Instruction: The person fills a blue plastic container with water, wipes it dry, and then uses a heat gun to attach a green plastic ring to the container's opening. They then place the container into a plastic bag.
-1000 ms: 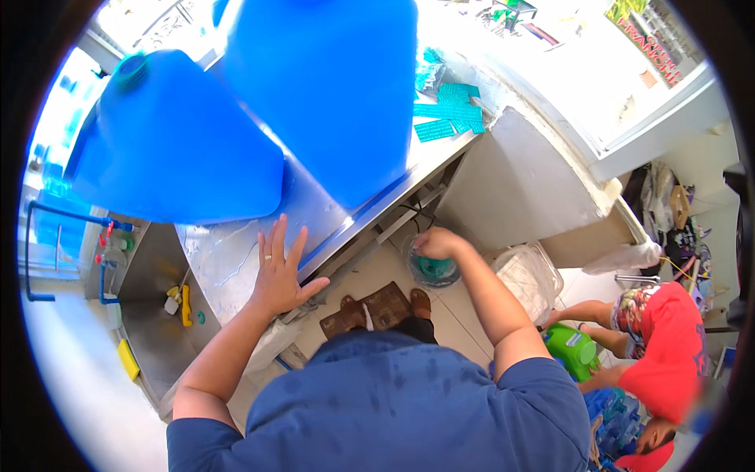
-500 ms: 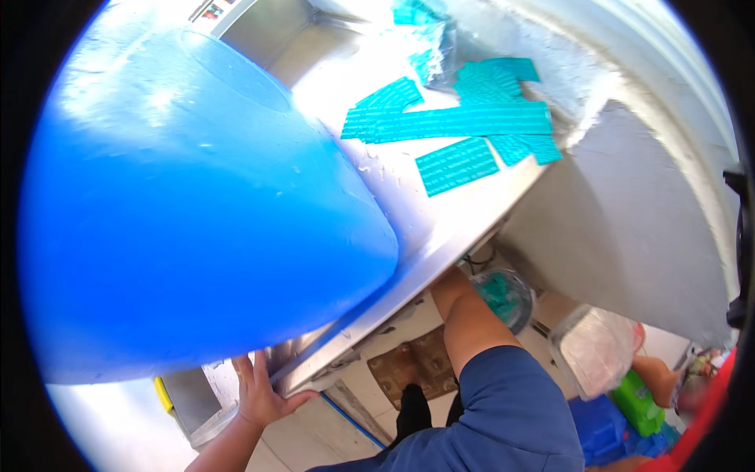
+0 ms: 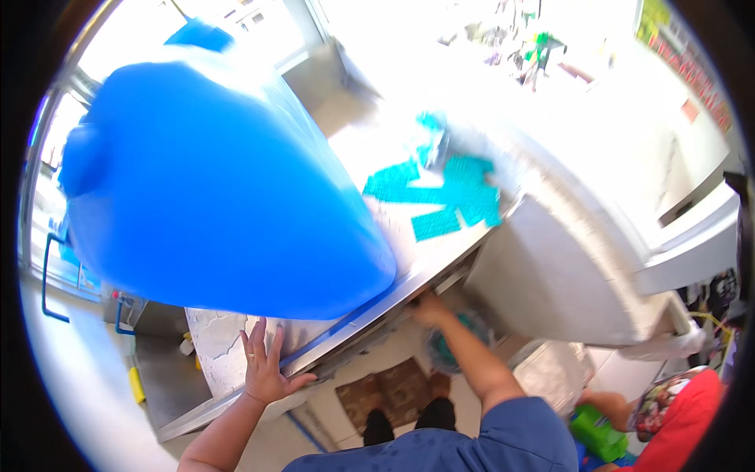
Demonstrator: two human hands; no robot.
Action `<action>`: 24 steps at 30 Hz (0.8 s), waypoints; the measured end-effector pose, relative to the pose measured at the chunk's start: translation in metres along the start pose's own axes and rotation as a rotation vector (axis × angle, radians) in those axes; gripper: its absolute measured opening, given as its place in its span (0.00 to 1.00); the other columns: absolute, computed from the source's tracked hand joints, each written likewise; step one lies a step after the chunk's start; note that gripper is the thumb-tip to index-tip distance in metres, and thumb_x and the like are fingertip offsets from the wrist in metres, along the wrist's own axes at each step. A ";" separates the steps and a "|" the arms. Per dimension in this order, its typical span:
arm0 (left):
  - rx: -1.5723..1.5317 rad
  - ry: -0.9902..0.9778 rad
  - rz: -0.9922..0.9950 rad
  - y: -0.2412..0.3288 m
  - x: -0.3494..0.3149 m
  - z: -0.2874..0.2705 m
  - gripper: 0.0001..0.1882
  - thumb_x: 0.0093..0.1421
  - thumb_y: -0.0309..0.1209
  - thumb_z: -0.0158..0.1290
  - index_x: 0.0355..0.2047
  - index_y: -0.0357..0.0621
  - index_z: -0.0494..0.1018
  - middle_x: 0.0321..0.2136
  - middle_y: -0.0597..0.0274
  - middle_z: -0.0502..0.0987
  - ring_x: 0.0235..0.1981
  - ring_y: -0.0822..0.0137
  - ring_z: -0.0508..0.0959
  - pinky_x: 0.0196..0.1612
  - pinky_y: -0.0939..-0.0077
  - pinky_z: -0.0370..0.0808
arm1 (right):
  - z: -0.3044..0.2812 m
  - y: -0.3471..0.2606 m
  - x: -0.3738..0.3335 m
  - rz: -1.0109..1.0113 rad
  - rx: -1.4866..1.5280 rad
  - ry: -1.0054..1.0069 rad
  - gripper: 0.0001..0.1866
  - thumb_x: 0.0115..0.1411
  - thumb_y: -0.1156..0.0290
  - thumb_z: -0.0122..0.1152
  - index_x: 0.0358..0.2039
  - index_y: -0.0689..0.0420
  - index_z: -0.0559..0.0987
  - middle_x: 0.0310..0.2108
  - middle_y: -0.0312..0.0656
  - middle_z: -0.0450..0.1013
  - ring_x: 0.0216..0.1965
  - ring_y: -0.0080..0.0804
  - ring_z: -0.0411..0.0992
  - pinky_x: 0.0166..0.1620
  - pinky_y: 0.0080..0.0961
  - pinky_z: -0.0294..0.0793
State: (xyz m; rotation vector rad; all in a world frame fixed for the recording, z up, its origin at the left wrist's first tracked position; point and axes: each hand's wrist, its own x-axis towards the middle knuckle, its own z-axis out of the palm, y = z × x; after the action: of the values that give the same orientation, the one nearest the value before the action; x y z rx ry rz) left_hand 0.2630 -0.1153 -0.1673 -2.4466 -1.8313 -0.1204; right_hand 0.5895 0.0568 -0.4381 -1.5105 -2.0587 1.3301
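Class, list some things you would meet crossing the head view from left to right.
Bent dark-blue pipe, yellow strip, left hand, right hand, green container, red clothing.

A small shop, perhaps a water-refilling one, is suggested by the large blue container [image 3: 228,212] set on a metal worktop [image 3: 216,334], with teal strips [image 3: 472,193], a steel sink [image 3: 167,381] and blue piping [image 3: 45,275].

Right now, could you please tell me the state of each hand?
Left hand: open, holding nothing, at the counter.
Right hand: blurred, so its grip cannot be told.
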 end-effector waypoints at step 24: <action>0.012 0.543 -0.272 -0.127 0.143 -0.316 0.49 0.47 0.61 0.62 0.63 0.47 0.63 0.63 0.46 0.64 0.68 0.47 0.58 0.71 0.43 0.43 | -0.225 -0.301 -0.380 -0.334 -0.166 0.227 0.32 0.53 0.55 0.70 0.56 0.54 0.73 0.41 0.41 0.74 0.43 0.37 0.72 0.48 0.33 0.71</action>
State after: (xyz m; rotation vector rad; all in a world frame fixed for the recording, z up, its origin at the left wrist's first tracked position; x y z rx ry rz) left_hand 0.1772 0.0204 0.1649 -1.8793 -1.8650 -0.7091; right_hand 0.7141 -0.1659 0.0312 -1.2379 -2.1918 0.8440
